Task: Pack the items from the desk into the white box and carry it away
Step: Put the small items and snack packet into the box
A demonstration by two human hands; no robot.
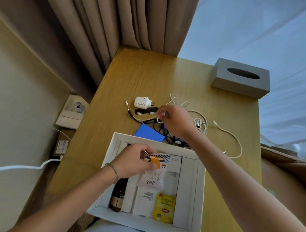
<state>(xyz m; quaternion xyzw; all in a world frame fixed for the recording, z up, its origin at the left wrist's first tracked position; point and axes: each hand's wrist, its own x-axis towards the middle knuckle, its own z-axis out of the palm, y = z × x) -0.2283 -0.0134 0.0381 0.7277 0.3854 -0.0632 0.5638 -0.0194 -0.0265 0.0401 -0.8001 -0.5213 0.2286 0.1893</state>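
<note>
Two bare forearms reach forward from the bottom edge over a wooden desk (133,78) with a yellowish grain. Brown curtains (103,12) hang in folds behind the desk's far left corner, and a pale sheer curtain (266,33) fills the upper right. A beige wall runs down the left side, with a white wall socket (75,108) low beside the desk and a thick white cord (5,167) trailing below it.

At the desk's near edge sits the white box (198,199), open, with divided compartments. Inside are a brown bottle (118,197), a yellow tea packet (164,208), and white packets. The left hand (132,161), a thin bracelet at its wrist, is over the box, its fingers pinching the top of a printed paper packet (153,171).

A grey tissue box (241,79) stands at the far right corner. Mid-desk lies a tangle of white and black cables (229,135), with a blue card (150,133) just beyond the box and a white plug adapter (141,102) further back. The right hand (175,120) is above the tangle, fingertips closed on a thin white cable.
</note>
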